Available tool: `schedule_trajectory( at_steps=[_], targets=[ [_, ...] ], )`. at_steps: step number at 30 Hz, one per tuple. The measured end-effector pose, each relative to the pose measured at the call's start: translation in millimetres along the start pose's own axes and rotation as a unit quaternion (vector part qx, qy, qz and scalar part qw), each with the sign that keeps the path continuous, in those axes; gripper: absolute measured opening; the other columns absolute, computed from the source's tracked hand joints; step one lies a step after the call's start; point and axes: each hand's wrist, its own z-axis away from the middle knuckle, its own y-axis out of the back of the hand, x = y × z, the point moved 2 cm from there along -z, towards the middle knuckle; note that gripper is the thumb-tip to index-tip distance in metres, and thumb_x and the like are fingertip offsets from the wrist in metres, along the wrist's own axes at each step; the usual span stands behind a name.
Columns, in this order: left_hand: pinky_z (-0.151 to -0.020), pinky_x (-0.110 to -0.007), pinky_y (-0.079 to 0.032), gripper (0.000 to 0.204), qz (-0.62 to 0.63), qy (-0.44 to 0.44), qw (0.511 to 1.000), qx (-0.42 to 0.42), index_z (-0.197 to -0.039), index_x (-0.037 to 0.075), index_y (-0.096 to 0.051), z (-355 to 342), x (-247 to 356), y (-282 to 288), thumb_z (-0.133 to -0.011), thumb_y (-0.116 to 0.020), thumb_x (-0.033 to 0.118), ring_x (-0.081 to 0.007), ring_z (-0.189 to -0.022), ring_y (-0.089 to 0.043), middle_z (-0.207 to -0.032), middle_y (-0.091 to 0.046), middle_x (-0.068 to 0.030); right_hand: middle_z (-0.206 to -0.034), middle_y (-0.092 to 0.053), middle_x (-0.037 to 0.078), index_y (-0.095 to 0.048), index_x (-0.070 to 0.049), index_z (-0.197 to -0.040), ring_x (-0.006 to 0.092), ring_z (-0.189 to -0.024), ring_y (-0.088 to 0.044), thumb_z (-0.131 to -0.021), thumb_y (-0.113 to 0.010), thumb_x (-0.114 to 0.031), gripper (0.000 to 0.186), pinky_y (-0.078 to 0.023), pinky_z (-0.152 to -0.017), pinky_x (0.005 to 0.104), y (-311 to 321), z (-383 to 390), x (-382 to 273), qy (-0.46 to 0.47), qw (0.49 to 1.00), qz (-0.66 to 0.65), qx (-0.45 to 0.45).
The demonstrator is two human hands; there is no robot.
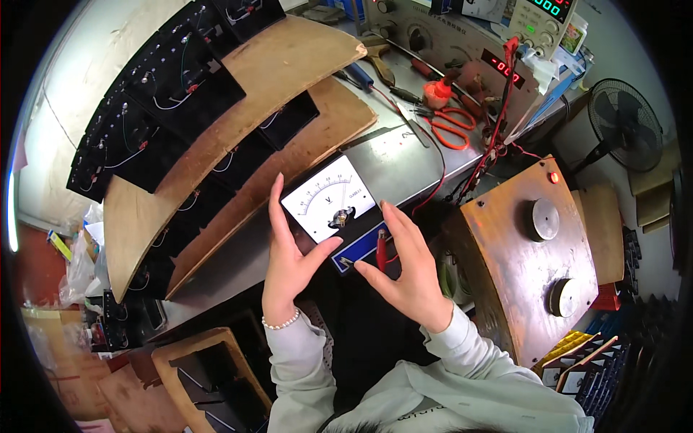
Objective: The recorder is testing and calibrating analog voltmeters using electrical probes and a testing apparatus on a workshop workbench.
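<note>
A white-faced panel voltmeter [314, 206] lies tilted at the bench edge, its mechanism showing through an opening low on the dial. My left hand [289, 267] holds it by the left side, fingers stretched along that edge and thumb at the lower edge. My right hand [413, 278] is open, fingertips at the meter's right corner and thumb apart. Between that thumb and fingers stands a red crocodile clip [381, 250] on a red wire. Below the meter is a blue block [361, 249], with a small metal clip [346, 262] near my right thumb.
Curved wooden boards [303, 54] carry several black meters on the left. Orange-handled scissors [453, 128], pliers and screwdrivers lie at the back. A wooden control box [505, 231] with two metal knobs stands right. Beyond are a power supply [543, 25] and a black fan [624, 119].
</note>
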Motion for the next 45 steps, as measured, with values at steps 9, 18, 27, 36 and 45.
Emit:
schedule_trajectory(
  at_steps=[9,18,27,36,45],
  targets=[
    [-0.100,-0.039,-0.051,0.111,0.034,0.014,0.999,-0.003,-0.160,0.017,-0.012,3,-5,-8,-0.075,-0.079,-0.007,-0.0251,-0.125,-0.056,-0.143,-0.047,-0.0171,-0.139,-0.052,0.024,-0.047,0.006,-0.139,0.0401,-0.124,-0.054,-0.077,-0.082,-0.014,0.074,-0.044,-0.104,0.0447,5,5,-6,-0.059,0.993,0.008,0.098],
    [-0.112,-0.048,-0.035,0.101,-0.202,-0.040,0.968,0.145,-0.155,0.001,-0.027,64,28,-79,-0.073,-0.083,0.011,-0.0372,-0.134,-0.045,-0.145,-0.043,-0.0224,-0.145,-0.043,0.027,-0.028,0.007,-0.151,0.0432,-0.130,-0.047,-0.067,-0.086,-0.037,0.111,-0.037,-0.109,0.0511,46,22,12,0.028,0.998,-0.001,-0.060],
    [-0.106,-0.048,-0.039,0.066,-0.068,0.156,0.975,0.146,-0.133,-0.001,-0.051,61,14,-152,-0.082,-0.065,0.038,-0.0347,-0.125,-0.048,-0.134,-0.050,-0.0199,-0.119,-0.058,0.026,-0.033,0.012,-0.146,0.0429,-0.108,-0.059,-0.067,-0.082,-0.035,0.104,-0.050,-0.092,0.0479,199,74,149,-0.255,0.820,0.332,0.389],
    [-0.101,-0.050,-0.038,0.083,0.737,-0.242,0.532,-0.341,-0.116,0.001,-0.067,104,113,-181,-0.088,-0.048,0.078,-0.0346,-0.114,-0.046,-0.117,-0.061,-0.0156,-0.122,-0.058,0.028,-0.035,0.008,-0.144,0.0428,-0.102,-0.063,-0.067,-0.082,-0.054,0.110,-0.053,-0.083,0.0509,223,57,190,-0.439,0.744,0.389,0.320],
    [-0.100,-0.046,-0.036,0.078,0.654,0.049,0.690,-0.307,-0.113,0.002,-0.069,104,143,-155,-0.089,-0.053,0.074,-0.0312,-0.114,-0.046,-0.117,-0.063,-0.0135,-0.132,-0.055,0.030,-0.041,0.010,-0.142,0.0421,-0.122,-0.056,-0.081,-0.079,-0.050,0.094,-0.048,-0.100,0.0438,295,110,240,-0.310,0.852,0.259,0.332]
  ],
)
